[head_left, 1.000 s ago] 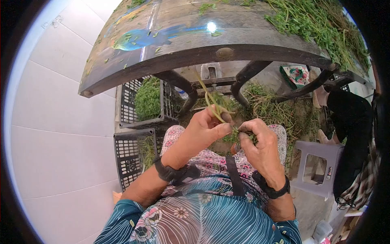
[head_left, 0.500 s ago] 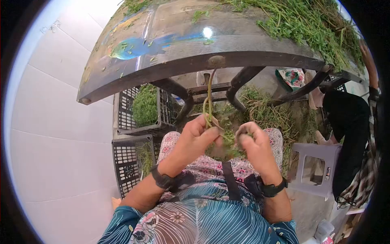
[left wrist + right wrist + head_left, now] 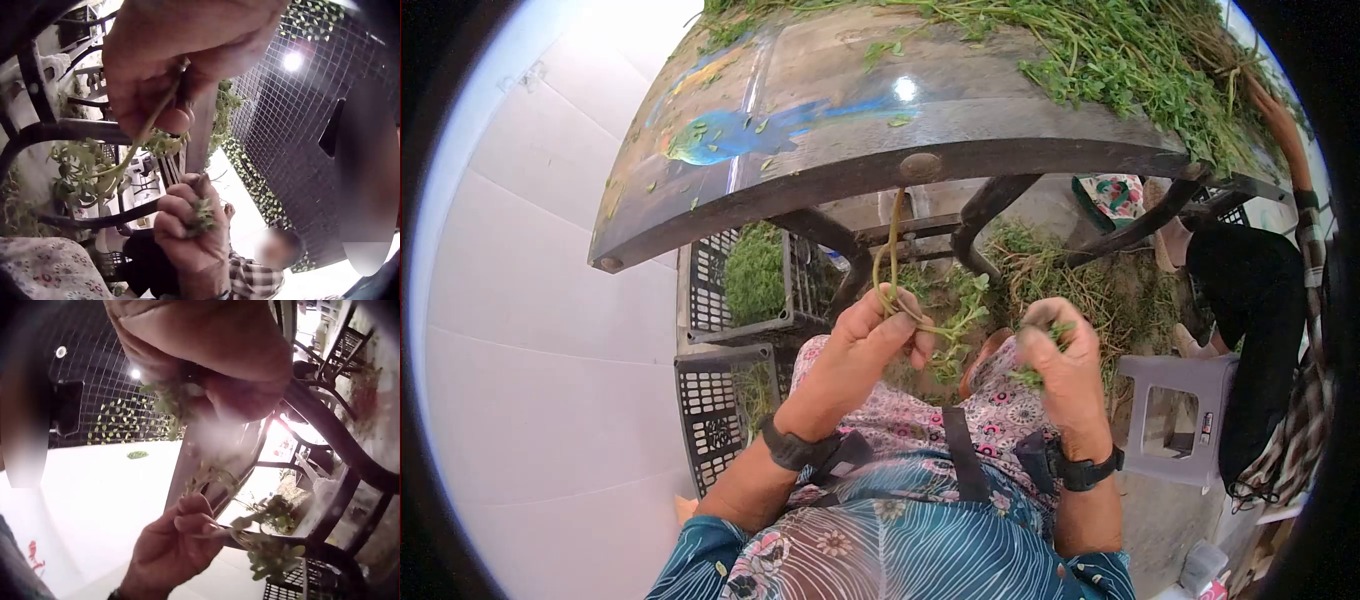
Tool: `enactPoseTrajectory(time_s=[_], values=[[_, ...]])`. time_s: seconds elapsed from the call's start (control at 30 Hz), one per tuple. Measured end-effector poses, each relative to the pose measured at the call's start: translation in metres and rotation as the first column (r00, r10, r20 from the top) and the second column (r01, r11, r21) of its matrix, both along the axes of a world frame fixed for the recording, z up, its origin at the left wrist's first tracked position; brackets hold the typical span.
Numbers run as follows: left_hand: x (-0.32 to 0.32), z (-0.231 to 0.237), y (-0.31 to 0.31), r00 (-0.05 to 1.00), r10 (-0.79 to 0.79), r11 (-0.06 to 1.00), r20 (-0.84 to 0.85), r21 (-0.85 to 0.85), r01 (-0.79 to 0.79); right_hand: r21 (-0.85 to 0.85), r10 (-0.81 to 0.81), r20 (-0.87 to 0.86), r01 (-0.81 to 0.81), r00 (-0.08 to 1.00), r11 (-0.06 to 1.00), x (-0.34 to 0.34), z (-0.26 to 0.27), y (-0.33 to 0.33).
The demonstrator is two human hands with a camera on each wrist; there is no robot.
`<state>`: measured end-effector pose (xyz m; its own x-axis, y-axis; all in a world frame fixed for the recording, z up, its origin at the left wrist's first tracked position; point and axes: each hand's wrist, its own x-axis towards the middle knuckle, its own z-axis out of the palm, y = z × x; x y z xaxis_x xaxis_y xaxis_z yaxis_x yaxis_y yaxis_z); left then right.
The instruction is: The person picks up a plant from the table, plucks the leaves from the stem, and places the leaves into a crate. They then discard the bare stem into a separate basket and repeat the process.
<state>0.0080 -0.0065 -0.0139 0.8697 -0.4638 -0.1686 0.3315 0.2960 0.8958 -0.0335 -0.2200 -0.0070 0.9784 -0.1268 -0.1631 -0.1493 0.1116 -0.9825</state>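
Between its thumb and fingers, my left hand (image 3: 865, 335) pinches a long, pale green stem (image 3: 892, 235). The bare part of the stem rises towards the table edge, while a leafy end (image 3: 962, 322) sticks out to the right of the fingers. My right hand (image 3: 1072, 365) is a short way off to the right, above the knee, its fingers curled round a small bunch of plucked leaves (image 3: 203, 219). In the right wrist view the leafy end (image 3: 269, 544) hangs beside the left hand (image 3: 178, 540), apart from the right one.
A wooden table (image 3: 830, 165) stands ahead, with a heap of leafy stems (image 3: 1110, 70) on its right. Black crates (image 3: 800, 275) of greens stand at left. Stems lie on the floor (image 3: 1090, 290). At right are a plastic stool (image 3: 1135, 410) and another person (image 3: 1250, 290).
My hands, close together at the stem one second ago, have parted. The right has moved to the right with leaves in its fingers; the left has shifted slightly left, still holding the stem.
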Motion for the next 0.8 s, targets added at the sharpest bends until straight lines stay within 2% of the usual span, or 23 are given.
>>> enactPoseTrajectory(time_s=[0.03, 0.07, 0.13, 0.27, 0.37, 0.5, 0.7, 0.8], values=[[0.000, 0.002, -0.001, 0.999, 0.015, 0.999, -0.048, -0.037, -0.017, -0.126, 0.029, -0.002, -0.029, 1.000, 0.992, 0.001, 0.001, 0.003], [0.001, 0.000, 0.000, 0.998, 0.000, 0.996, -0.063, -0.085, -0.005, -0.171, 0.051, -0.022, -0.054, 0.998, 0.984, 0.001, 0.004, 0.005], [0.004, -0.005, 0.003, 0.995, -0.031, 0.984, -0.095, -0.179, 0.013, -0.246, 0.056, 0.040, -0.044, 0.998, 0.968, 0.000, 0.002, 0.010], [0.002, -0.003, 0.002, 0.989, -0.052, 0.974, -0.138, -0.224, 0.020, -0.392, 0.067, 0.192, 0.014, 0.979, 0.920, -0.002, 0.002, 0.019], [0.003, -0.004, 0.000, 0.987, -0.048, 0.975, -0.151, -0.222, 0.014, -0.552, 0.155, 0.307, 0.043, 0.939, 0.833, -0.002, 0.010, 0.019], [0.003, -0.007, 0.002, 0.987, -0.082, 0.966, -0.139, -0.256, 0.044, -0.600, 0.155, 0.390, 0.123, 0.908, 0.791, -0.001, 0.018, 0.019], [0.002, -0.001, 0.000, 0.989, -0.099, 0.985, -0.111, -0.150, 0.082, -0.744, 0.346, 0.298, -0.010, 0.890, 0.668, 0.000, 0.013, 0.018], [0.000, 0.003, -0.001, 0.991, -0.076, 0.993, -0.107, -0.100, 0.066, -0.721, 0.354, 0.358, 0.015, 0.864, 0.693, 0.001, 0.005, 0.015]])
